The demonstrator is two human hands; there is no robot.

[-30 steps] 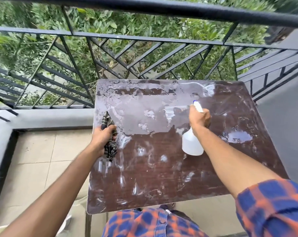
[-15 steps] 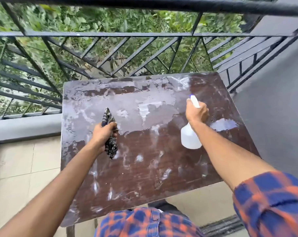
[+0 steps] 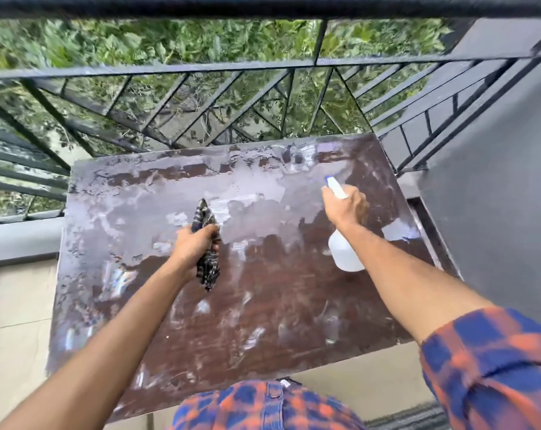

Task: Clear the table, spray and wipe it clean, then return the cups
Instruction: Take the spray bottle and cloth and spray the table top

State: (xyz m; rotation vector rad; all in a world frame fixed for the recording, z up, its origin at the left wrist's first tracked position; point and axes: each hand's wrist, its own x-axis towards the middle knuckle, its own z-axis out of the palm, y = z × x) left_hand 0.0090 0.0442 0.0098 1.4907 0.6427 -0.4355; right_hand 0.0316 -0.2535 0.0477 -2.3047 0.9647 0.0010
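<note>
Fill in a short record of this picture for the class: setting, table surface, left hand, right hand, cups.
setting: balcony; table beside a dark metal railing, greenery beyond
table surface: brown, with wet patches and streaks, mostly on the far half
left hand: grips a dark patterned cloth over the table
right hand: grips a white spray bottle, nozzle pointing toward the far edge
cups: none in view

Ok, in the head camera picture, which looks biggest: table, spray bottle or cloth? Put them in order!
1. The table, by far.
2. The spray bottle and the patterned cloth look alike; each is bunched or partly hidden, so no ranking.
</note>
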